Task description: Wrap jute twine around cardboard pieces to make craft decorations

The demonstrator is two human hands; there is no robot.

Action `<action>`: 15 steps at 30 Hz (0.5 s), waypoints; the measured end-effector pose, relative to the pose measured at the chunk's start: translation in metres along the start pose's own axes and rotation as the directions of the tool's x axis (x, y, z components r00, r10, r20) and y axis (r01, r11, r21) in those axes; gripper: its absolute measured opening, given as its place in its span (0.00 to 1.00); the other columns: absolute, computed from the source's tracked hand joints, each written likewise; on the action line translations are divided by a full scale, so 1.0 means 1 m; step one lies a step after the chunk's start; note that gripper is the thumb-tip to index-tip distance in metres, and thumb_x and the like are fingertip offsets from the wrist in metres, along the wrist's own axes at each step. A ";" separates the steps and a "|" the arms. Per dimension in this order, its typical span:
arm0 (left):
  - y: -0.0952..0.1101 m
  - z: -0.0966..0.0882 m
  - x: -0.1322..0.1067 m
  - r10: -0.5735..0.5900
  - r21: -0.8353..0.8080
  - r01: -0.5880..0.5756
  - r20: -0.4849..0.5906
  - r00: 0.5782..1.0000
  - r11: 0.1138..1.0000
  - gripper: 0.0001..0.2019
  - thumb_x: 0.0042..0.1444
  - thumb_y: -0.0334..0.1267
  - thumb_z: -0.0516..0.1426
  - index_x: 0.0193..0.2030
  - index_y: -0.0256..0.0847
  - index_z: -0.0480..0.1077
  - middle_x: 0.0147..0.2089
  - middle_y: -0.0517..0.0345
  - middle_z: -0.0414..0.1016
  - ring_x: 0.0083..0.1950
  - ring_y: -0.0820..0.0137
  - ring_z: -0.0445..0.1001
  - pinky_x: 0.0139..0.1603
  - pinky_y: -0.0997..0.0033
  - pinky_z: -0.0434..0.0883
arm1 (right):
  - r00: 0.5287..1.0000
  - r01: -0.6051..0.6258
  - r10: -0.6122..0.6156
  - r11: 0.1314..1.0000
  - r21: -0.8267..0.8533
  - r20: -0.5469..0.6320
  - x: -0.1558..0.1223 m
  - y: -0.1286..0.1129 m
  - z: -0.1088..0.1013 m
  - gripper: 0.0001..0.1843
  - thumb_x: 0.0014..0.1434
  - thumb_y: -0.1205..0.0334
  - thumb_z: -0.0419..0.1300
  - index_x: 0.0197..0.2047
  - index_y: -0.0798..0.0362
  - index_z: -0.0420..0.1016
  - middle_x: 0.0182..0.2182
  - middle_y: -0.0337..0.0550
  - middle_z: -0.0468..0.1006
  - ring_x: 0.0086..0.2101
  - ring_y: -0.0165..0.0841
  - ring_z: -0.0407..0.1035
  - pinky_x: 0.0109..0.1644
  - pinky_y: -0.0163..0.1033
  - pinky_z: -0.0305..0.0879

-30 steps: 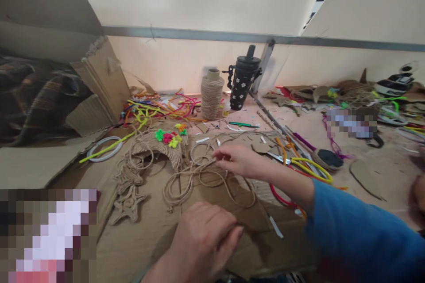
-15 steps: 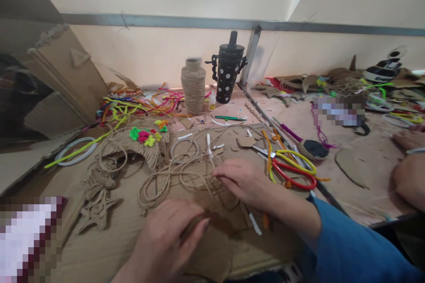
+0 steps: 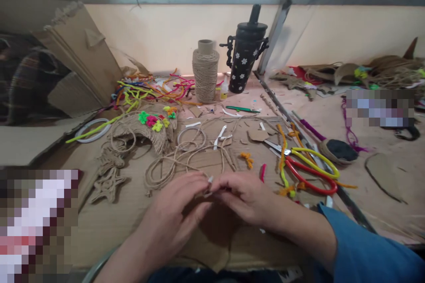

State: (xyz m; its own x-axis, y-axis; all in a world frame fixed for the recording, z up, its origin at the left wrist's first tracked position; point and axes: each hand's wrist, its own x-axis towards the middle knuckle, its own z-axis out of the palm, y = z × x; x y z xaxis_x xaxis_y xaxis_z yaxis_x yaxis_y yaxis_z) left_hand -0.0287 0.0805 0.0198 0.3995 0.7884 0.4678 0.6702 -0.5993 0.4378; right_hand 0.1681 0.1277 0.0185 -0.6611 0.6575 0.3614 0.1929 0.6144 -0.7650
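Note:
My left hand and my right hand meet fingertip to fingertip low over the cardboard sheet. Both are closed in a pinch. Loose jute twine lies in loops just beyond them, and strands of it run to the fingertips, where my right hand grips it. A small white bit shows between the hands. What my left fingers hold is mostly hidden. Left of the loops lie a twine-covered crescent with bright fuzzy flowers and a twine star.
Scissors with red and yellow handles lie right of my hands. A twine spool, a small glue bottle and a black flowered tumbler stand at the back. Colourful pipe cleaners are heaped back left.
My right hand has come down and toward me from the twine loops, meeting my left hand, which has risen slightly. The camera view has shifted.

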 end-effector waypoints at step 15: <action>-0.002 -0.004 0.001 -0.008 -0.080 0.001 -0.085 0.996 0.997 0.06 0.58 0.31 0.55 0.31 0.41 0.71 0.34 0.57 0.81 0.41 0.67 0.79 0.43 0.67 0.74 | 0.763 -0.043 0.185 0.971 0.236 -0.619 -0.021 -0.023 -0.065 0.02 0.61 0.62 0.59 0.37 0.45 0.73 0.29 0.37 0.78 0.25 0.28 0.72 0.28 0.34 0.70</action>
State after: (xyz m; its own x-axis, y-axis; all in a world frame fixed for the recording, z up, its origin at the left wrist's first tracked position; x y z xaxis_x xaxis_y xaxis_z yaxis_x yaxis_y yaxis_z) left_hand -0.0322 0.0818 0.0221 0.3399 0.7784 0.5279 0.6183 -0.6079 0.4982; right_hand 0.2246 0.1278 0.0626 -0.0195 0.8854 0.4644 0.0445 0.4648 -0.8843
